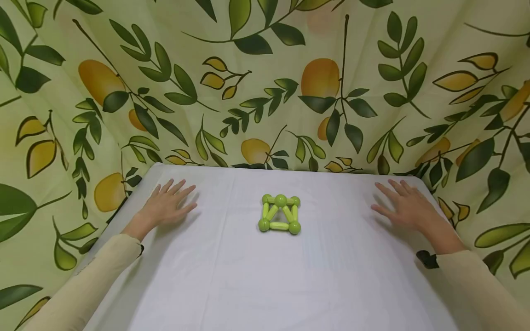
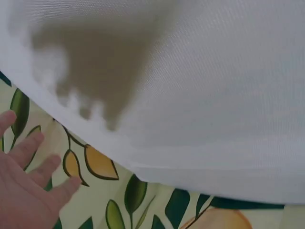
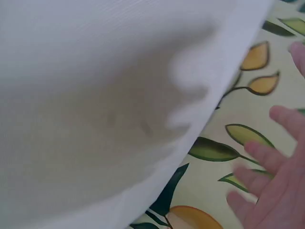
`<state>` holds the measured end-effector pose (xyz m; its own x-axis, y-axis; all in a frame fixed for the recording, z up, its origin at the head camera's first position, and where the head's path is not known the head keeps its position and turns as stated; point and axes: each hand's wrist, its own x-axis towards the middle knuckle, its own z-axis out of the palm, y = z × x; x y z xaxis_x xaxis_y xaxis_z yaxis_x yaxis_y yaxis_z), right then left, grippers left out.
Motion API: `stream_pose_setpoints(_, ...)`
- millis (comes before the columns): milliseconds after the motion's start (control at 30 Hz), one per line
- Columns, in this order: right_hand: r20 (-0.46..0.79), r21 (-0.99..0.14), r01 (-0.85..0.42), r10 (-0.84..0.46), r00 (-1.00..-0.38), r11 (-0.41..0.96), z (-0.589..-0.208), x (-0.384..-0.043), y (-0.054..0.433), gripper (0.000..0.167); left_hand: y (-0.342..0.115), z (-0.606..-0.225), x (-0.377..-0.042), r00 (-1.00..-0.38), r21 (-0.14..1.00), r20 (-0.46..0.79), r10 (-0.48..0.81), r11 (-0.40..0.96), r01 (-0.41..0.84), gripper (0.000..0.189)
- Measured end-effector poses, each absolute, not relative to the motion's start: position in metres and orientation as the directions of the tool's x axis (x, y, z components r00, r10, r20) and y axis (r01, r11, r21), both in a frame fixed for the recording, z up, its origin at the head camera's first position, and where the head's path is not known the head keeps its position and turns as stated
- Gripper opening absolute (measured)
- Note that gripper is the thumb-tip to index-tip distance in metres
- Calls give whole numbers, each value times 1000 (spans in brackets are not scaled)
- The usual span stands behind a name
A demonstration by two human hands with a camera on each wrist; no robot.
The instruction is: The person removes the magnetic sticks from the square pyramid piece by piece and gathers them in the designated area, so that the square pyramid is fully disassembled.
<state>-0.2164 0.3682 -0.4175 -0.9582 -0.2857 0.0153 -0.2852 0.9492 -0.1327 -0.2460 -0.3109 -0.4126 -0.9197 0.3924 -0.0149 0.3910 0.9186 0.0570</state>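
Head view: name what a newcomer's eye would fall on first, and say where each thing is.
Probably the lime-green ball-and-rod frame first, alone near the middle of the white tablecloth, toward its far edge. Next, the person's left grip and right grip, empty with fingers spread, one on each side and well apart from it. Behind, the fruit-and-leaf print fabric fills the background.

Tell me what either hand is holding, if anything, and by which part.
Nothing is held: the left hand and right hand have their fingers spread, and the green ball-and-rod frame sits untouched between them.
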Motion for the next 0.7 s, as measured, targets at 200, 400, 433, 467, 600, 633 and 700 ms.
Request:
stream_pose_setpoints(200, 102, -385, -328, -314, -944, 862, -415, -216, 361, 62, -306, -411, -248, -881, 292, 54, 471, 836, 465, 51)
stream_pose_setpoints(400, 208, -586, -399, -345, -915, 705, -423, -217, 343, 31, -293, -411, -245, -856, 522, 133, 499, 699, 489, 26)
stream_pose_setpoints(433, 213, -613, -402, -348, -913, 680, -425, -217, 339, 28, -291, -410, -244, -855, 551, 144, 498, 678, 487, 24)
stream_pose_setpoints(467, 209, -639, -404, -358, -910, 654, -427, -217, 336, 27, -287, -410, -243, -856, 578, 151, 494, 659, 482, 23)
stream_pose_setpoints(600, 178, -738, -366, -360, -916, 567, -433, -214, 325, 27, -273, -412, -241, -854, 671, 153, 497, 583, 459, 23)
stream_pose_setpoints(633, 171, -756, -354, -356, -919, 551, -434, -212, 323, 27, -269, -413, -241, -851, 687, 152, 502, 565, 456, 23)
stream_pose_setpoints(700, 162, -791, -326, -338, -927, 517, -435, -210, 320, 28, -259, -415, -241, -840, 720, 153, 520, 523, 455, 24)
